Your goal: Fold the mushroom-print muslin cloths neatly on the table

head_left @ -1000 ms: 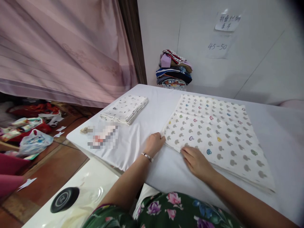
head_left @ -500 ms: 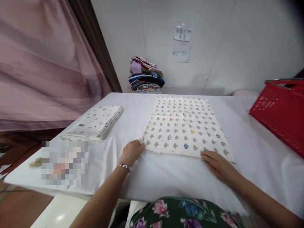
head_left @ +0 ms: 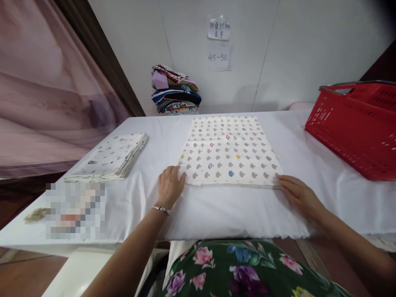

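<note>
Against a pale paneled wall [head_left: 253,41] posted with 2 handwritten notes [head_left: 219,57], a white-draped table [head_left: 229,214] fills the head-camera view, a pink curtain [head_left: 46,90] at left. A mushroom-print cloth [head_left: 227,149] lies folded flat between a pile of printed fabric [head_left: 114,152] and a red plastic basket [head_left: 352,132]. The left hand [head_left: 169,185] pinches its near left corner; the right hand [head_left: 300,196] touches the near right corner, its grip unclear.
</note>
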`<state>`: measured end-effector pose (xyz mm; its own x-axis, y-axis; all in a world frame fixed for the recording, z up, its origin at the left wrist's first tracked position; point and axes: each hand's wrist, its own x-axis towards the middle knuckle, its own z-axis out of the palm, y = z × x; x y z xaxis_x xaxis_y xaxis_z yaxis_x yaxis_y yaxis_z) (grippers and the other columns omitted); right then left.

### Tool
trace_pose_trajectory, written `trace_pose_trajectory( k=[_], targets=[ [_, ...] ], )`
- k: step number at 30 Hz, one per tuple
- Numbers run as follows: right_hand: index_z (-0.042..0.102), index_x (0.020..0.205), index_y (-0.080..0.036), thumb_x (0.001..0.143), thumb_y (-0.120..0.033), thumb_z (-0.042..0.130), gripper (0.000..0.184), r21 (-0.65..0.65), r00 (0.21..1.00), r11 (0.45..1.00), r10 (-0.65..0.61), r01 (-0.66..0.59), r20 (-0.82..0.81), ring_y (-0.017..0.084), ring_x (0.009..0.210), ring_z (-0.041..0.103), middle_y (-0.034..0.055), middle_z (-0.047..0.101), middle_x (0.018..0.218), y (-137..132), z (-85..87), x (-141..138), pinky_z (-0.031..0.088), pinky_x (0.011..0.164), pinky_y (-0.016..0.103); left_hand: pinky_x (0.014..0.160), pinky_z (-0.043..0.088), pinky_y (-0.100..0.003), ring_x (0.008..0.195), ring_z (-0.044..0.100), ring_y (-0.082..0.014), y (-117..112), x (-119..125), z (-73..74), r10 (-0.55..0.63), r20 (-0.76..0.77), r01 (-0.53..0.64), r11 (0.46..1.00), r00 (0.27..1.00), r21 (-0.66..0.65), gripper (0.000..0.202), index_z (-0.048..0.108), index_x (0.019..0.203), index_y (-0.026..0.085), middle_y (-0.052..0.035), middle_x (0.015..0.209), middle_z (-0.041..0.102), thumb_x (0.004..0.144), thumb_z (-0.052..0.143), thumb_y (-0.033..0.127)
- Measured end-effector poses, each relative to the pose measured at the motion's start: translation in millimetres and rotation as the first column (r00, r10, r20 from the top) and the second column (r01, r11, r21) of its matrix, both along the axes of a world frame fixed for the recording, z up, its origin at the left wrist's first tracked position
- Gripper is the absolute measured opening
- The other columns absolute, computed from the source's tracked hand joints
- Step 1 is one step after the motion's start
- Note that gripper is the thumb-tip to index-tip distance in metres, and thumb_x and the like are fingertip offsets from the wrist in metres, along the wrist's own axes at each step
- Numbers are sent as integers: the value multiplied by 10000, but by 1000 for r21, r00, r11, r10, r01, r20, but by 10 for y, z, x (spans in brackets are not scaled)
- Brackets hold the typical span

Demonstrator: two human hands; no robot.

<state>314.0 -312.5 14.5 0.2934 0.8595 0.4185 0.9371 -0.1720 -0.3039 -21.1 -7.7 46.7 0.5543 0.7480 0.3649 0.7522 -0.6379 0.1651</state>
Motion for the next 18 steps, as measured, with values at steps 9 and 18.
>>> trace_pose_trajectory(
  k=[9,18],
  targets=[
    [671,985,-226,893,-277,431,263,-75,970,968,236,-240,-61,214,948,578,68,643,1011,710,115,-430,490,835,398,801,400,-318,931,523,-188,-396,607,-100,-663,-28,659,747,748,-89,213,619,1003,198,-65,972,603,885,462,280],
    [668,1016,-242,890,-265,432,268,-141,965,956,248,-257,-81,220,988,553,68,624,1045,612,128,-251,491,829,399,811,401,-306,872,527,-160,-284,683,-223,-646,116,657,741,754,-142,243,660,937,220,-43,911,613,901,429,284]
  ],
)
